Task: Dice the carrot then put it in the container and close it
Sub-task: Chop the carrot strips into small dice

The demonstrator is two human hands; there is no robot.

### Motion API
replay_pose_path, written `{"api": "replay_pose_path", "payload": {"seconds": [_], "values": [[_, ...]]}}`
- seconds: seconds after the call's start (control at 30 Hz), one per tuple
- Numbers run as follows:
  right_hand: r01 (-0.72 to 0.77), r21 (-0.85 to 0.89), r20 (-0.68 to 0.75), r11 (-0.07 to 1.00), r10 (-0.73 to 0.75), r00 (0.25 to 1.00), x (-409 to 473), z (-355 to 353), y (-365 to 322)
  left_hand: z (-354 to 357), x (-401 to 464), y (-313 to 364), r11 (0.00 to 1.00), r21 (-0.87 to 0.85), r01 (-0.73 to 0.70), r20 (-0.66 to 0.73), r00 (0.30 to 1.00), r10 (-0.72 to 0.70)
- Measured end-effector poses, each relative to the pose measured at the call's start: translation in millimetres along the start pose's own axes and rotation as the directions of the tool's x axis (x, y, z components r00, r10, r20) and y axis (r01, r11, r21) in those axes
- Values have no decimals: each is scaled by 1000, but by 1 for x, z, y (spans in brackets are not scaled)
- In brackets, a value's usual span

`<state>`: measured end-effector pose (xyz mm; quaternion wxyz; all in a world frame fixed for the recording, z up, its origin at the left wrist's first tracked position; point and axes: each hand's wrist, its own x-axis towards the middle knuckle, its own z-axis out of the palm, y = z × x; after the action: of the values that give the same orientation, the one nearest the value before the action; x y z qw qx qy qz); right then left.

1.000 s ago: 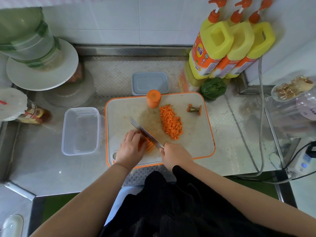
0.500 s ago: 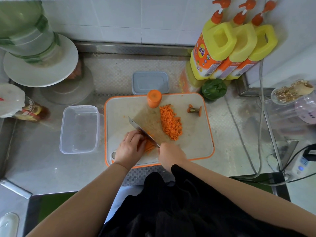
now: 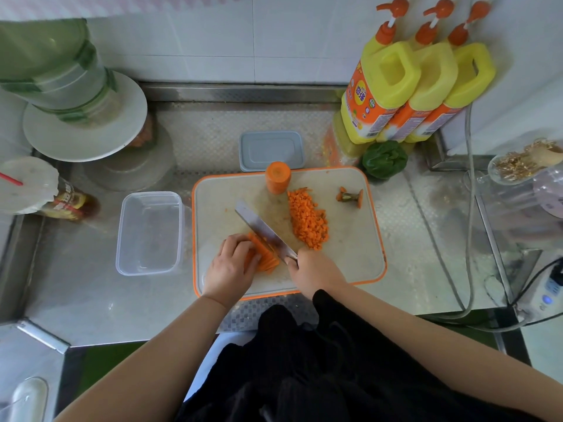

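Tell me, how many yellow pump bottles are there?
3, in a row at the back right against the wall: the front bottle, the middle bottle and the far bottle. More could be hidden behind them.

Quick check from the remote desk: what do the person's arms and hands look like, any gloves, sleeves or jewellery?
Both hands, left and right, are bare: no gloves, and no rings, watch or bracelet show. The forearms are bare too, with no sleeves reaching the wrists. The only clothing in view is a black garment over the torso, bunched below the right wrist.
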<state>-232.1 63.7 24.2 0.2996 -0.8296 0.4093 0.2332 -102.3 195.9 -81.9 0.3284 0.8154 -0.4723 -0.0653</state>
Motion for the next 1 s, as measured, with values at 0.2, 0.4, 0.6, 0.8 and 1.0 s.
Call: {"api": "replay_pose_path", "payload": {"seconds": [0.2, 0.4, 0.6, 0.8, 1.0], "values": [[46, -57, 28, 997, -45, 999, -16, -2, -7, 0, 5, 1, 1000, -11, -28, 17, 999, 28], [17, -119, 38, 993, -13, 999, -7, 3, -14, 4, 7, -2, 998, -23, -56, 18, 998, 56], [-9, -93, 53, 996, 14, 999, 0, 17, -12, 8, 4, 0, 999, -24, -48, -42, 998, 47], [-24, -19, 49, 1000, 25, 998, 3, 27, -10, 10, 2, -1, 998, -39, -39, -36, 999, 38], [-16, 42, 58, 999, 14, 998, 12, 11, -5, 5, 6, 0, 999, -51, -7, 26, 1000, 8]]}}
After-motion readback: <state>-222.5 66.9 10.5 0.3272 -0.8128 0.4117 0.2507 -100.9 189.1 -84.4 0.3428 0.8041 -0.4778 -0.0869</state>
